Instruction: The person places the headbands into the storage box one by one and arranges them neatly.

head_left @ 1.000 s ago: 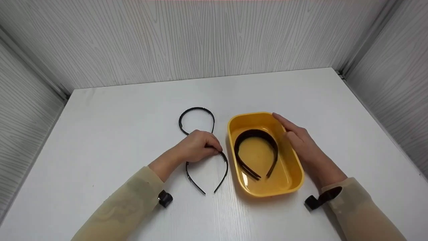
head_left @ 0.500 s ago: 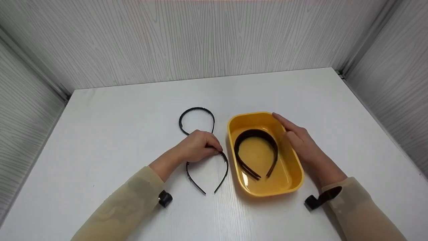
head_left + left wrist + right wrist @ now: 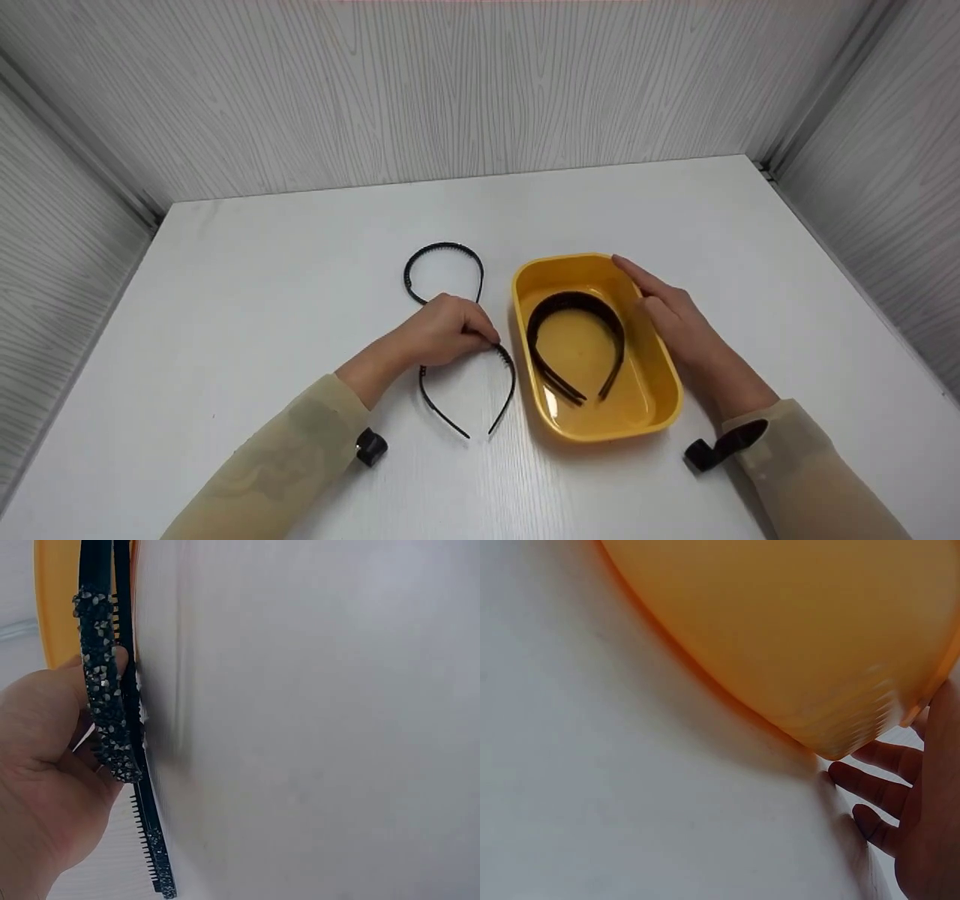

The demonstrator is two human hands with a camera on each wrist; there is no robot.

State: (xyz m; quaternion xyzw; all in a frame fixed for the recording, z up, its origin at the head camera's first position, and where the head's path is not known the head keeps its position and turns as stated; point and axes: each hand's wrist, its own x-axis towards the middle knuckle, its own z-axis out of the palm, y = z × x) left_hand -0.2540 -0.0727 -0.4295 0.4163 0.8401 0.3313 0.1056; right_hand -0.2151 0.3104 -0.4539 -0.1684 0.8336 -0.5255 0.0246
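My left hand (image 3: 450,330) pinches a thin black toothed headband (image 3: 512,382) near its curved top, its two ends pointing toward me. Dark sparkling stones (image 3: 105,690) cover part of that band in the left wrist view. Just behind the hand lies a second black toothed headband (image 3: 448,245), partly hidden by it. My right hand (image 3: 679,322) grips the right side of a yellow box (image 3: 675,401), thumb over the rim and fingers along the outside wall. Inside the box lie black headbands (image 3: 574,301), overlapping, so their number is unclear.
The box and bands are on a white table (image 3: 285,270). Grey wood-grain panels (image 3: 450,90) rise behind it and at both sides. A black wrist device (image 3: 371,446) sits at the left sleeve and another black device (image 3: 705,452) at the right.
The ends of the pinched headband have shifted slightly to the right. Both hands keep their places, and the box stays where it was.
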